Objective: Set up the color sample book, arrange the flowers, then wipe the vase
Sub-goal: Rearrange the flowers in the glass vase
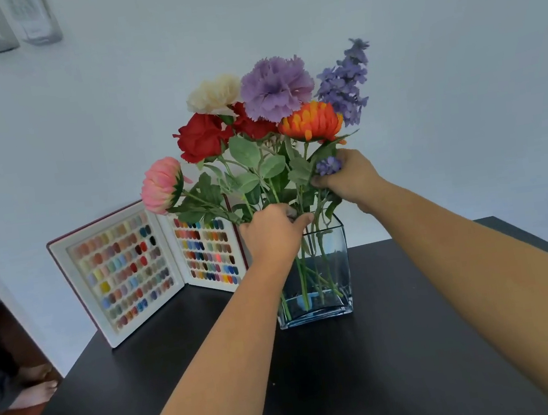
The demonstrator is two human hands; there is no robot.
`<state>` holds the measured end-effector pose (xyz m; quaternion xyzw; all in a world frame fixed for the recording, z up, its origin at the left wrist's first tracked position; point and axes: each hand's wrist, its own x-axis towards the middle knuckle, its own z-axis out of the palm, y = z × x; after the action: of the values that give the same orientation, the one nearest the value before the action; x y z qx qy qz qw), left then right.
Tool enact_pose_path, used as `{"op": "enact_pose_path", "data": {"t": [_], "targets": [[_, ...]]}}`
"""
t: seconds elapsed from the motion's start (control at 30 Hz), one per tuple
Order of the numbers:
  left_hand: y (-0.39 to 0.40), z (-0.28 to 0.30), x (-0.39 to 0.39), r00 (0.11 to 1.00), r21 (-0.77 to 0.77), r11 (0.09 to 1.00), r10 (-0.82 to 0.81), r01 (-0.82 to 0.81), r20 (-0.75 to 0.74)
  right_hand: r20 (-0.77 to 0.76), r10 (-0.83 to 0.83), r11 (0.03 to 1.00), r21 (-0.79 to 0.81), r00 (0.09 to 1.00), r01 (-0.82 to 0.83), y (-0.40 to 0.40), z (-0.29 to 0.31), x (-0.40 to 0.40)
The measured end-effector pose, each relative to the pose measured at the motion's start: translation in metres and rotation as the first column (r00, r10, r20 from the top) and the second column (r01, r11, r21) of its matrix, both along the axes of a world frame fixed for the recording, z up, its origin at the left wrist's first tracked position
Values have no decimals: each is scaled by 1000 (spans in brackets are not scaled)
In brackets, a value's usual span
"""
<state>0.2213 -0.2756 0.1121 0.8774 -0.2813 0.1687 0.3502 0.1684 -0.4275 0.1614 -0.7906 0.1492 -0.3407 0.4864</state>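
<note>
Left hand (274, 233) grasps the flowers' (265, 118) stems just above the vase (328, 269); right hand (348, 174) pinches higher stems — light, bendy, best held low.

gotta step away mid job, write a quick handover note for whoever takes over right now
Left hand grips the flower stems at the vase mouth. Right hand pinches a stem higher up, by a small purple bloom.
Color sample book stands open on the black table, left of the vase, against the wall.
Done: book set up.
In progress: arranging flowers.
Left: wipe the vase; no cloth in view.
</note>
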Motion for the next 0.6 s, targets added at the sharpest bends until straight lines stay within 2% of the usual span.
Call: {"op": "enact_pose_path", "data": {"t": [0.13,0.3,0.47,0.6], "targets": [[1,-1,-2,1000,-29,1000,-10,10,-24,-60,6,1000,-2,998,-6,2,-20,1],[-1,0,-6,1000,-52,999,-4,3,-15,-43,32,993,117,999,-27,-2,-30,-5],[-7,1,-11,997,-91,994,-57,52,-45,3,80,947,313,997,-77,-4,-29,-10],[-7,2,-15,998,-118,992,-54,49,-43,57,98,923,369,994,-112,-6,-33,-12]]}}
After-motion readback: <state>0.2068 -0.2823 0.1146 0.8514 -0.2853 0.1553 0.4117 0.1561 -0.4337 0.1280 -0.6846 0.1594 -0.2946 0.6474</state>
